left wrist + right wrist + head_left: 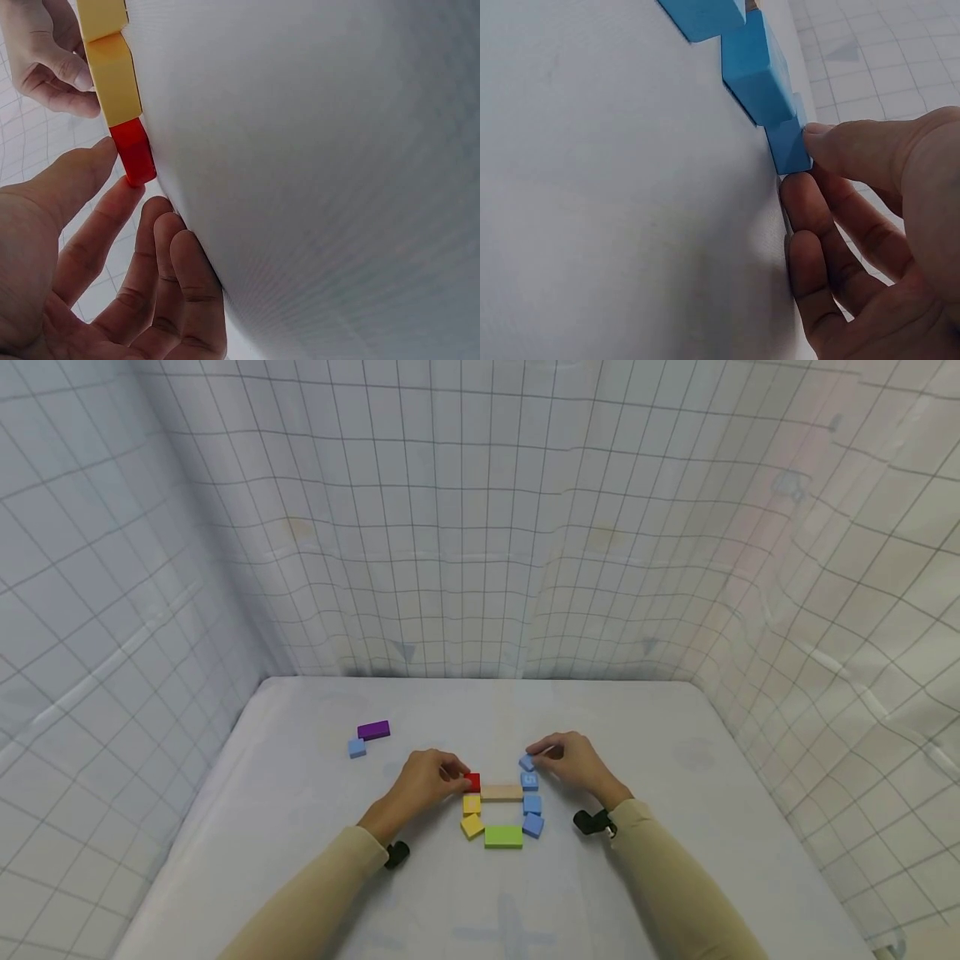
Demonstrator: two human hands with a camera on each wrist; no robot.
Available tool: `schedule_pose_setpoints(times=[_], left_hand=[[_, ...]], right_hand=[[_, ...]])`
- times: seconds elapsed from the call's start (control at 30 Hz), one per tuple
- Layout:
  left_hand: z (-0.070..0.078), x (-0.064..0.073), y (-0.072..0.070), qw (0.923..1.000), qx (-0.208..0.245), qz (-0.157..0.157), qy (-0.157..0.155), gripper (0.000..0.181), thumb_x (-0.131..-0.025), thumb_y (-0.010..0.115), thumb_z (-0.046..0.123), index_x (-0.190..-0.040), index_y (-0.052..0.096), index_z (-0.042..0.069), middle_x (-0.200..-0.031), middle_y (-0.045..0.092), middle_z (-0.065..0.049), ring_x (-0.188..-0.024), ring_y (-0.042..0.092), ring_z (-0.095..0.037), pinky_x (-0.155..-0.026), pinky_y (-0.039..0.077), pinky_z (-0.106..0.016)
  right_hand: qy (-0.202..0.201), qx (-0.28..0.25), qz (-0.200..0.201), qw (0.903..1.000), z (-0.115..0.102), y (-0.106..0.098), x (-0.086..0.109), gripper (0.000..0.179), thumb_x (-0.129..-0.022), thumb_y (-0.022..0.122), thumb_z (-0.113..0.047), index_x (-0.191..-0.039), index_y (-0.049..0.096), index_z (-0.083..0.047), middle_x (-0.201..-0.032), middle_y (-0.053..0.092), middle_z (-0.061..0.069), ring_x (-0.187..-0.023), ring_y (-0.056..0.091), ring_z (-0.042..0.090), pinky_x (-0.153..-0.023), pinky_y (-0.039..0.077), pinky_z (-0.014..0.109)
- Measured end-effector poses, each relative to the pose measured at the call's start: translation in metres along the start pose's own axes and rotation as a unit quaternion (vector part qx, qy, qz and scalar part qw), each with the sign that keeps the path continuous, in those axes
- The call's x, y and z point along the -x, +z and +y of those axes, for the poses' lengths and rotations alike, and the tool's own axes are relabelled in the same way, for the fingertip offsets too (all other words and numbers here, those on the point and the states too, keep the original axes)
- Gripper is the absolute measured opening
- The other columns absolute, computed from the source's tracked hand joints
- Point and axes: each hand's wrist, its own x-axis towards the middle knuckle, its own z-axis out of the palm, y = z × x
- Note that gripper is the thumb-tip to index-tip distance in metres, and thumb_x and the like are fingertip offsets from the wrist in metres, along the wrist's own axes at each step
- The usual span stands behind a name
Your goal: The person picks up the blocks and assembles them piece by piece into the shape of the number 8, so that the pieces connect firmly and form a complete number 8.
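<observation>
My left hand (426,778) pinches a red block (472,782) between thumb and index finger, its other fingertips low by the table. Below the red block come two yellow blocks (471,805), the lower one turned at an angle. At the top of a column of blue blocks (532,805), my right hand (579,763) holds a tilted blue block (789,146) with its thumb and fingers. A pale wooden bar (501,793) spans between the red block and the blue column. Lower down lies a green block (503,837), between the two columns.
Off to the left on the white table (300,827) lie a purple block (373,730) and a small blue block (357,748), close together. Gridded white curtains (480,527) hang behind the table and on both sides.
</observation>
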Motion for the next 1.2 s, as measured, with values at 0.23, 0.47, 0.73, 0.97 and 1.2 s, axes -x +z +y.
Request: schedule_pose_setpoints(times=[0.23,0.47,0.73,0.97,1.2], left_hand=[[-0.0005,-0.0003,0.0004,1.0000,0.007,-0.001,-0.005,0.015,-0.102,0.093,0.021,-0.115,0.091,0.015,-0.104,0.082,-0.001,-0.095,0.070,-0.014,-0.083,0.063,-0.032],[-0.0016,0.0004,0.0009,0.9998,0.016,-0.001,-0.012,0.014,-0.102,0.093,0.023,-0.114,0.090,0.016,-0.107,0.083,-0.001,-0.097,0.072,-0.014,-0.086,0.065,-0.035],[-0.0003,0.0011,0.0007,0.9998,0.014,-0.002,-0.015,0.015,-0.102,0.093,0.024,-0.115,0.090,0.016,-0.106,0.082,-0.001,-0.096,0.070,-0.014,-0.086,0.064,-0.034],[0.0005,0.0012,0.0002,0.9999,0.010,0.001,-0.010,0.015,-0.102,0.093,0.023,-0.115,0.090,0.015,-0.105,0.082,0.000,-0.095,0.070,-0.014,-0.084,0.063,-0.032],[0.0013,0.0024,0.0006,0.9998,0.007,-0.002,-0.017,0.015,-0.103,0.092,0.023,-0.116,0.090,0.016,-0.105,0.082,0.000,-0.095,0.069,-0.015,-0.083,0.061,-0.029]], right_hand=[[-0.004,-0.004,-0.004,1.0000,0.0015,0.0015,-0.0005,0.019,-0.106,0.086,-0.011,-0.123,0.090,-0.016,-0.131,0.087,0.008,-0.107,0.081,0.019,-0.099,0.067,0.043],[-0.011,-0.008,-0.013,0.9998,0.0048,0.0023,-0.0009,0.018,-0.107,0.086,-0.013,-0.123,0.091,-0.018,-0.131,0.088,0.007,-0.108,0.082,0.018,-0.099,0.067,0.045],[-0.018,-0.013,-0.014,0.9997,0.0054,0.0025,-0.0008,0.018,-0.106,0.086,-0.013,-0.123,0.091,-0.017,-0.132,0.087,0.007,-0.110,0.083,0.019,-0.101,0.068,0.046],[-0.017,-0.015,-0.014,0.9996,0.0050,0.0022,-0.0007,0.018,-0.107,0.086,-0.013,-0.123,0.091,-0.017,-0.133,0.087,0.007,-0.111,0.083,0.020,-0.102,0.068,0.047],[-0.009,-0.017,-0.017,0.9997,0.0042,0.0021,-0.0014,0.016,-0.108,0.085,-0.017,-0.123,0.091,-0.019,-0.134,0.086,0.007,-0.108,0.082,0.017,-0.099,0.068,0.046]])
